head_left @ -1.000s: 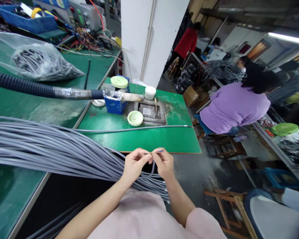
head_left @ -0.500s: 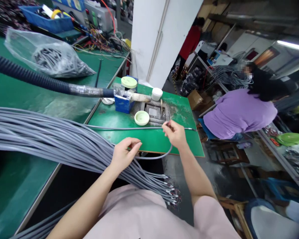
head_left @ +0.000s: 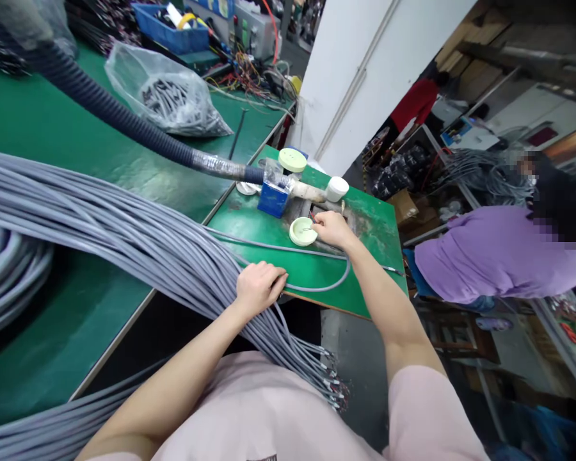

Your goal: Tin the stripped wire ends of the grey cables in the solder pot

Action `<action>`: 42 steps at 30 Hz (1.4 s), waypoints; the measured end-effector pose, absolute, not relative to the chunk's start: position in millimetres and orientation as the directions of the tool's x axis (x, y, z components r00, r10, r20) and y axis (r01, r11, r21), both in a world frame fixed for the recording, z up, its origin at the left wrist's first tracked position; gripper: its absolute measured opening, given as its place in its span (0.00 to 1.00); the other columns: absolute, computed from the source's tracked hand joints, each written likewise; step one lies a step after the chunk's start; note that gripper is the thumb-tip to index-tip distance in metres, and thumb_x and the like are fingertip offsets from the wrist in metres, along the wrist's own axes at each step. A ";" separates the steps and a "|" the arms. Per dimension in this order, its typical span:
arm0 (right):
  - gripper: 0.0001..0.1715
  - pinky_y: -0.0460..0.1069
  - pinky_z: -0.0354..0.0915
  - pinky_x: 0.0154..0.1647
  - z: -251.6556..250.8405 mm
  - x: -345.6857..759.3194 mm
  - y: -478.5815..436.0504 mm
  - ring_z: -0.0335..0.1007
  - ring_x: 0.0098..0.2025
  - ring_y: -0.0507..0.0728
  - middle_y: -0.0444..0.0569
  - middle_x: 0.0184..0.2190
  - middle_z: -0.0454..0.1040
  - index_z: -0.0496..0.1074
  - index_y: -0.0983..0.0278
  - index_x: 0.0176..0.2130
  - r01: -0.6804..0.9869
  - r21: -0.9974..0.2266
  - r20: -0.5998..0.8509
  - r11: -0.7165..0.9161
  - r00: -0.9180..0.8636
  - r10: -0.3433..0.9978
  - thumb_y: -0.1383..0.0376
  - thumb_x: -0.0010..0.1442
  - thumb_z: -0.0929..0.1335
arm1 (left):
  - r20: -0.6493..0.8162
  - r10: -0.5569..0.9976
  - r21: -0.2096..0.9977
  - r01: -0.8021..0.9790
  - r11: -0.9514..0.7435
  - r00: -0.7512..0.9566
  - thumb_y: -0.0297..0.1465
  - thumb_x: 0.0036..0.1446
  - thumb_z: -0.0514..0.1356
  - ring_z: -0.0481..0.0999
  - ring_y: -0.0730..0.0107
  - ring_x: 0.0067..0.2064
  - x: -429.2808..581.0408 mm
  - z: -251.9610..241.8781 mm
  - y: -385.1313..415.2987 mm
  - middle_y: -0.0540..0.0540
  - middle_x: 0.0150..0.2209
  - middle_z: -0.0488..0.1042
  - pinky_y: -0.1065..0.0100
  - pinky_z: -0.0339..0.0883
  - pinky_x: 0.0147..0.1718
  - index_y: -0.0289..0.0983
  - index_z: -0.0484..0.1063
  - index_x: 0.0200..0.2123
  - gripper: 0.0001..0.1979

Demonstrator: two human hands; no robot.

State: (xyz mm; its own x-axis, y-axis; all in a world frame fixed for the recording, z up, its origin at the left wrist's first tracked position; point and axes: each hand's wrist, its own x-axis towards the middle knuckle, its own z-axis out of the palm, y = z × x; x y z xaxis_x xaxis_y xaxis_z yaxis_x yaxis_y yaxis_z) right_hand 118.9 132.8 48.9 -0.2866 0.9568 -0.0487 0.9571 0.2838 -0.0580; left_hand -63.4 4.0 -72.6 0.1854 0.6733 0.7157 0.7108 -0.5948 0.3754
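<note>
A cable workshop [head_left: 77, 137]: green workbenches [head_left: 77, 137], grey cable bundles [head_left: 125, 218].

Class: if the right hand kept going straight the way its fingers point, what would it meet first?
Probably the pale green round dish: the fingers of the right hand already reach over its rim, though depth leaves unclear whether they touch it.

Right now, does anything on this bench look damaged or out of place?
The green bench mat is stained pale and worn around the metal frame beside the pale green dish. The black corrugated hose has silver tape wrapped near its end, possibly a patch, though I cannot tell.
</note>
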 end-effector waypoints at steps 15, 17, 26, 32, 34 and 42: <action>0.18 0.50 0.63 0.40 36.7 93.5 136.7 0.74 0.45 0.63 0.58 0.43 0.78 0.76 0.63 0.44 0.928 0.200 -0.179 0.314 -0.281 0.943 0.66 0.60 0.61 | 0.688 0.695 0.385 0.708 -0.593 0.208 0.32 0.61 0.57 0.69 0.70 0.29 -64.2 -74.1 3.0 0.51 0.25 0.74 0.64 0.53 0.29 0.38 0.73 0.33 0.06; 0.17 0.49 0.62 0.38 38.6 94.8 135.7 0.74 0.43 0.62 0.57 0.42 0.79 0.77 0.64 0.43 0.928 0.194 -0.164 0.317 -0.288 0.943 0.66 0.60 0.61 | 0.687 0.697 0.387 0.708 -0.591 0.206 0.32 0.61 0.57 0.69 0.70 0.29 -64.1 -74.0 2.9 0.51 0.25 0.74 0.64 0.53 0.29 0.38 0.73 0.33 0.06; 0.12 0.47 0.54 0.30 59.1 150.8 145.4 0.70 0.33 0.57 0.50 0.30 0.77 0.76 0.65 0.32 0.985 0.107 0.067 0.137 -0.145 0.987 0.63 0.59 0.64 | 0.688 0.697 0.384 0.714 -0.585 0.200 0.32 0.61 0.57 0.69 0.71 0.29 -63.6 -73.6 3.1 0.51 0.26 0.74 0.64 0.54 0.30 0.38 0.73 0.33 0.06; 0.12 0.47 0.58 0.34 40.1 174.3 159.9 0.72 0.37 0.57 0.51 0.32 0.77 0.76 0.64 0.31 0.990 0.136 0.009 -0.028 0.027 1.000 0.63 0.59 0.65 | 0.683 0.702 0.381 0.721 -0.578 0.202 0.31 0.61 0.56 0.70 0.71 0.29 -63.8 -72.6 3.3 0.51 0.25 0.75 0.64 0.54 0.30 0.39 0.73 0.32 0.07; 0.12 0.47 0.59 0.36 33.4 175.6 162.7 0.72 0.38 0.58 0.52 0.34 0.78 0.76 0.64 0.32 0.989 0.144 -0.003 -0.041 0.041 0.999 0.63 0.59 0.65 | 0.677 0.707 0.381 0.724 -0.576 0.206 0.31 0.61 0.56 0.70 0.71 0.29 -63.7 -73.0 3.1 0.50 0.25 0.75 0.64 0.54 0.29 0.39 0.73 0.32 0.07; 0.13 0.48 0.62 0.40 22.5 174.8 167.4 0.74 0.44 0.60 0.55 0.39 0.79 0.77 0.63 0.35 0.984 0.166 -0.049 -0.065 0.074 0.996 0.63 0.59 0.64 | 0.683 0.702 0.378 0.725 -0.575 0.201 0.31 0.61 0.56 0.70 0.71 0.29 -63.6 -74.4 2.7 0.51 0.25 0.74 0.63 0.53 0.29 0.39 0.73 0.33 0.06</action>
State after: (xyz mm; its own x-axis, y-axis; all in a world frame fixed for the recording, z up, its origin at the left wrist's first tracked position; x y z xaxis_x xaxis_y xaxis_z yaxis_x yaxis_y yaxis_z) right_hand 174.8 167.4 22.5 0.0737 0.9961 -0.0493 0.9840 -0.0646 0.1659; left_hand -63.6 2.7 -74.4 0.2011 0.7021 0.6831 0.7255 -0.5754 0.3777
